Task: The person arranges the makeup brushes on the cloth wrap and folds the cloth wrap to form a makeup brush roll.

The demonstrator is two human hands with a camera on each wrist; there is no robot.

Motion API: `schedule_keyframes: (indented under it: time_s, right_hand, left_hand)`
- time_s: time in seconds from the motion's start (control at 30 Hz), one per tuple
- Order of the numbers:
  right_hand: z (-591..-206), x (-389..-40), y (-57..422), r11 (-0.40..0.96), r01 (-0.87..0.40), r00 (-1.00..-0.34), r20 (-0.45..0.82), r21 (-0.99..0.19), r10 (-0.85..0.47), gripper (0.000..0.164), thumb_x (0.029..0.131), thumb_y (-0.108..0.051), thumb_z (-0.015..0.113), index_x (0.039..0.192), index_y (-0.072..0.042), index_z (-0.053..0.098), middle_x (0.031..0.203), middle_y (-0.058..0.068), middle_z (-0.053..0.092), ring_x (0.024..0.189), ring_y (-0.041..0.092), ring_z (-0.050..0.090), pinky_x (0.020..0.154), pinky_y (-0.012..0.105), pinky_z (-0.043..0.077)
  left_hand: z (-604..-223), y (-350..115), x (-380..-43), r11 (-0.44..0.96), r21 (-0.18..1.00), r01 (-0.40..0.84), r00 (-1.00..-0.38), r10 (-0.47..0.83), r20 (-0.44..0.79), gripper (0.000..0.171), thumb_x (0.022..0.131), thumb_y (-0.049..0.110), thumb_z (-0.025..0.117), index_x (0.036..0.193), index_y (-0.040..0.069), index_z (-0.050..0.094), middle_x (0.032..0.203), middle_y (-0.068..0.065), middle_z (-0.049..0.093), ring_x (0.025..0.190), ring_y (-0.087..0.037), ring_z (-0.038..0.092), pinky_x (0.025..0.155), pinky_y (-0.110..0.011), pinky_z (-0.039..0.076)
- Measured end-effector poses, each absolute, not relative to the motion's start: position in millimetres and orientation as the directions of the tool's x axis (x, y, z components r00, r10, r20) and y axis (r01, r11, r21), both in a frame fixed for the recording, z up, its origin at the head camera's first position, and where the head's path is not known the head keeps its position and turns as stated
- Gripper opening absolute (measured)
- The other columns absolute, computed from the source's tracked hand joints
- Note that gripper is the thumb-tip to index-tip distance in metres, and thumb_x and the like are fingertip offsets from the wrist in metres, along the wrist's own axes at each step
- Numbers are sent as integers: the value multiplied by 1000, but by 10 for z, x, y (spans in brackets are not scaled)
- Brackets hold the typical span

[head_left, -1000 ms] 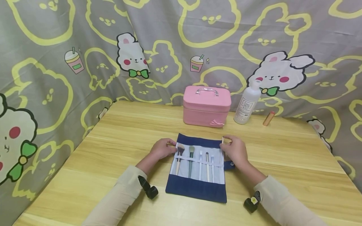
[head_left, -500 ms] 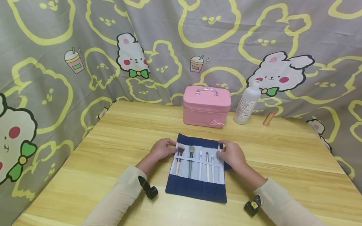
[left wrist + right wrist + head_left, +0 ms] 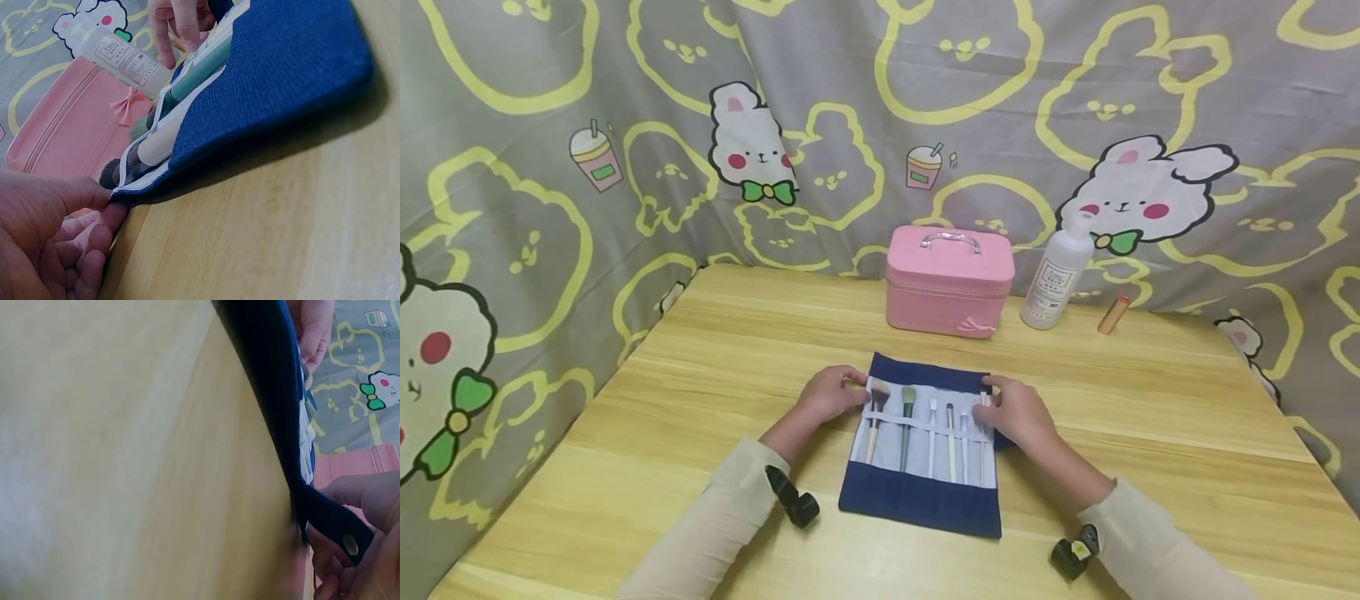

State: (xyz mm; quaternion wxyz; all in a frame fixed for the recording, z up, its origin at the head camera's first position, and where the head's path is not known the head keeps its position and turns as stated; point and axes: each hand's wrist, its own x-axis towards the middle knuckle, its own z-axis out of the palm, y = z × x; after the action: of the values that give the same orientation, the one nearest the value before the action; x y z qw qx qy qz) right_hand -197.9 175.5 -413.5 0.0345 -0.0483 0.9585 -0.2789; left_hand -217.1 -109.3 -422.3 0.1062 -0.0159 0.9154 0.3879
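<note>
2 hands at the open brush roll [image 3: 917, 504]

The navy roll lies spread on the wooden table [image 3: 625, 467], in front of the person, its pale inside facing up. Its own long axis is hard to tell. Inside are 6 brushes, and their long axes run from near to far, almost parallel. The bristles of the green brush [image 3: 907, 408] and of the brown brush [image 3: 878, 402] point away from the person; their handles go into the navy pocket on the near side.

The left hand [image 3: 831, 395] pinches the roll's left edge between thumb and fingers. The right hand [image 3: 1019, 410] is at the right edge, its thumb and forefinger around the last brush [image 3: 983, 462]; whether they grip it, I cannot tell. Beside this hand, a strap [image 3: 334, 522] with a metal snap sticks out.

Behind the roll stand a pink case [image 3: 947, 307], a white bottle [image 3: 1054, 275] and an orange tube [image 3: 1112, 317].
</note>
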Motion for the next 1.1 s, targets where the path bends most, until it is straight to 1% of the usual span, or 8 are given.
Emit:
schedule_keyframes:
  time_s: [0.1,0.17,0.33,0.6,0.8,0.97,1.1]
  right_hand:
    - [-4147,-2002,1769,839,-68,-994,-32,-541,-102,48,78,-17,68,119,6,57,64,2,53,58,15,49,52,29,37]
    - [-4152,-2011,1773,838,-71,-994,-28,-541,-103,43,78,-15,67,115,6,60,64,2,54,58,15,49,52,29,38]
    - [-4134,-1997,1753,833,-73,-992,-45,-548,-116,34,78,-11,68,108,4,64,66,2,57,58,15,50,53,28,40]
    - [-4114,-1917,1726,817,-74,-986,-79,-572,-145,30,77,-9,68,105,1,67,68,3,55,59,15,49,51,28,39]
    - [-4120,-1905,1723,823,-69,-984,-97,-564,-149,31,77,-10,68,107,-1,66,68,2,56,59,15,50,51,28,40]
    - [-4118,-1949,1733,831,-71,-989,-72,-551,-133,34,78,-12,68,109,2,65,68,3,57,58,15,50,52,28,40]
    - [-4126,-1964,1745,832,-84,-988,-60,-548,-139,29,78,-11,67,104,2,67,69,2,57,61,15,50,54,28,39]
  left_hand:
    - [-4233,-1094,-2175,698,707,-108,-978,55,-204,27,80,26,69,104,13,66,76,0,61,65,-16,53,56,-28,40]
    - [-4234,-1094,-2178,697,708,-110,-977,55,-205,27,80,26,69,104,13,66,76,0,61,64,-16,53,56,-27,40]
    - [-4231,-1095,-2180,696,709,-113,-976,54,-210,28,80,27,69,104,13,65,75,0,61,64,-16,53,56,-27,40]
    - [-4231,-1105,-2187,701,707,-97,-979,61,-195,26,79,26,70,102,14,66,76,1,62,65,-15,53,57,-28,40]
    - [-4220,-1107,-2182,703,705,-90,-980,66,-190,26,79,26,70,102,13,66,76,1,62,64,-15,52,56,-28,40]
    - [-4222,-1104,-2190,698,709,-102,-979,57,-197,27,79,26,70,102,13,66,76,1,61,64,-15,52,56,-27,40]
    - [-4219,-1104,-2191,701,706,-100,-979,56,-195,27,79,26,70,102,13,66,77,1,61,65,-15,53,56,-27,40]
